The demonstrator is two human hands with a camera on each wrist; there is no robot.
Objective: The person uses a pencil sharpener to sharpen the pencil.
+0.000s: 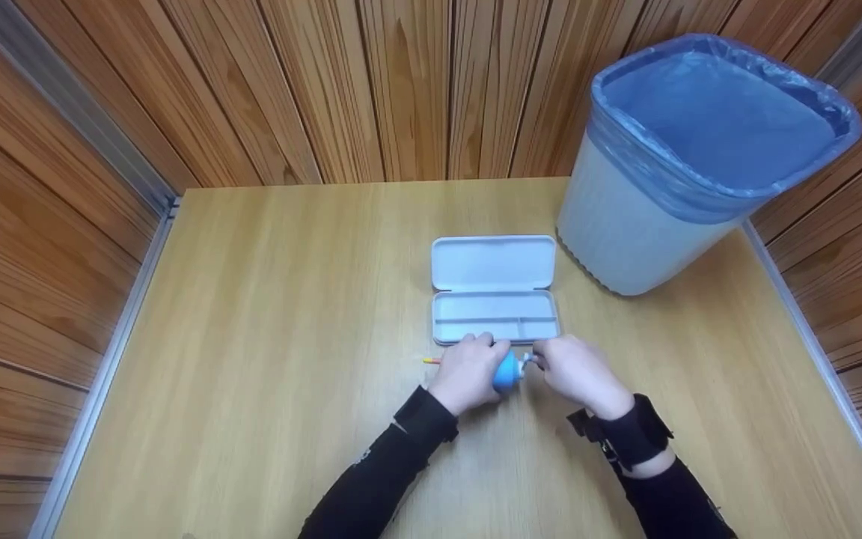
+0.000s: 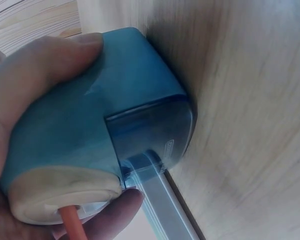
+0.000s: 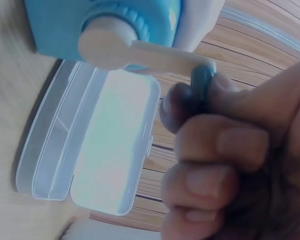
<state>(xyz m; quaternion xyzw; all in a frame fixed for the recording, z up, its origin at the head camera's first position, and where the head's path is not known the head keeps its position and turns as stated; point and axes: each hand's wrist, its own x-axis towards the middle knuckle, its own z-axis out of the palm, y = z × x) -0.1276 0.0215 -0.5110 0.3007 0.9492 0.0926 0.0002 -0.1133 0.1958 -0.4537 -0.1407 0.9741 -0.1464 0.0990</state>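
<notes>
A blue hand-crank pencil sharpener point(image 2: 85, 125) stands on the table, gripped around its body by my left hand point(image 1: 468, 370). Out of its cream-coloured front pokes an orange pencil point(image 2: 73, 223), seen as a short yellow-orange stick at the left in the head view. My right hand point(image 1: 577, 373) pinches the dark knob point(image 3: 202, 82) of the white crank point(image 3: 165, 58) between thumb and index finger, the other fingers curled. Just behind both hands lies an opened pale pencil case point(image 1: 494, 262) with divided compartments, no pencils visible inside it.
A white bin point(image 1: 618, 224) with a blue liner point(image 1: 715, 120) stands at the back right, close to the pencil case. Wood-panelled walls point(image 1: 401, 90) rise behind and on both sides of the light wooden table point(image 1: 266, 314). Metal strips edge the tabletop's sides.
</notes>
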